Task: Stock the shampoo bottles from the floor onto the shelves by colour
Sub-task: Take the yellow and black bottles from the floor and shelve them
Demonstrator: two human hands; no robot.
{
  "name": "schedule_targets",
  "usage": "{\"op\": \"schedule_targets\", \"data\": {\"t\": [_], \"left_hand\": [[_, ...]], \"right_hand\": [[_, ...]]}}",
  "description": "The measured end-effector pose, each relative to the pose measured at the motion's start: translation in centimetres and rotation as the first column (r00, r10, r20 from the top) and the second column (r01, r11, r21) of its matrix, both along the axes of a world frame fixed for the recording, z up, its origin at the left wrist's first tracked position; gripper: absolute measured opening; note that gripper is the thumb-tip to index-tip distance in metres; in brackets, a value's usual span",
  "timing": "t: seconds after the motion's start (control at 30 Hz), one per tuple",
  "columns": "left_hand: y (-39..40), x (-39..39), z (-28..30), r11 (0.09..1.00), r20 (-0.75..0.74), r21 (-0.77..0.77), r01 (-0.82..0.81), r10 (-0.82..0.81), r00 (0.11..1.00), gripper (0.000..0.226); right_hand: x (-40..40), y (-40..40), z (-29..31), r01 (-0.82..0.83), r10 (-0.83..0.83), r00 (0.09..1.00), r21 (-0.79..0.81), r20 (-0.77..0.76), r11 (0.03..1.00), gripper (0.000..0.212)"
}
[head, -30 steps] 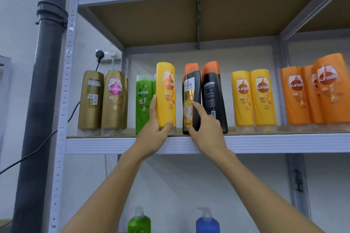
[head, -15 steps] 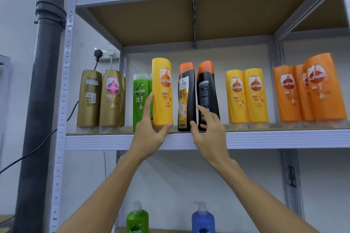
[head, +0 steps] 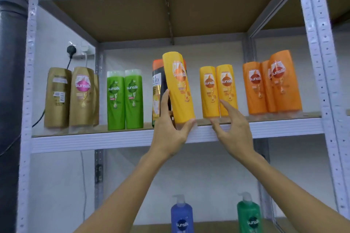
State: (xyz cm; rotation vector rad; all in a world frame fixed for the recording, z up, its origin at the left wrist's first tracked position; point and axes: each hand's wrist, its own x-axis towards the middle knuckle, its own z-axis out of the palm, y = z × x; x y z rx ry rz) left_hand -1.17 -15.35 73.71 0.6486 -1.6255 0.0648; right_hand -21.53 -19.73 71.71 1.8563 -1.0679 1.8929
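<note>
At the shelf (head: 265,126) edge, the left hand (head: 169,134) grips a tilted yellow bottle (head: 179,86) low on its body, a smooth, stiff, probably slippery thing best held there, while the right hand (head: 233,128) hovers beside it, fingers loose and empty.

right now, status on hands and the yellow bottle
Left hand grips yellow bottle, tilted, above the shelf edge. Right hand open by yellow pair. Black bottles directly behind it.
</note>
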Motion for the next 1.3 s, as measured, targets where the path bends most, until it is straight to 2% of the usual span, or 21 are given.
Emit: {"op": "schedule_targets", "data": {"t": [0.13, 0.33, 0.5, 0.77, 0.9, 1.1, 1.3], "left_hand": [[-0.6, -4.4, 1.1, 0.999, 0.006, -0.002, 0.041, -0.041, 0.999, 0.102], [-1.8, -9.8, 2.5, 0.999, 0.076, 0.036, -0.029, 0.027, 0.997, 0.099], [-2.9, -12.6, 2.8, 0.988, 0.154, 0.131, -0.087, 0.066, 0.986, 0.102], [-3.7, -15.7, 3.7, 0.958, 0.212, 0.266, -0.11, 0.053, 0.976, 0.109], [-4.0, -15.5, 4.2, 0.945, 0.267, 0.317, -0.085, -0.002, 0.964, 0.109], [-4.0, -15.2, 4.3, 0.939, 0.261, 0.331, -0.094, 0.004, 0.965, 0.106], [-4.2, -15.9, 4.1, 0.935, 0.276, 0.314, -0.167, 0.079, 0.958, 0.107]], "right_hand": [[-3.6, 0.3, 0.0, 0.087, -0.087, 0.996, 0.036, -0.019, 0.996, 0.066], [-9.1, 0.9, -0.4, 0.15, -0.149, 0.989, 0.104, -0.014, 0.983, 0.067], [-12.0, 1.3, -0.8, 0.15, -0.15, 0.989, 0.16, -0.015, 0.976, 0.07], [-12.5, 1.4, -0.8, 0.086, -0.091, 0.996, 0.173, 0.016, 0.981, 0.073], [-12.5, 1.5, -0.7, 0.066, -0.075, 0.996, 0.186, 0.042, 0.98, 0.075], [-12.0, 1.1, -1.1, 0.13, -0.132, 0.991, 0.165, 0.003, 0.978, 0.07], [-12.1, 0.8, -1.2, 0.161, -0.16, 0.987, 0.16, -0.019, 0.974, 0.07]]}}
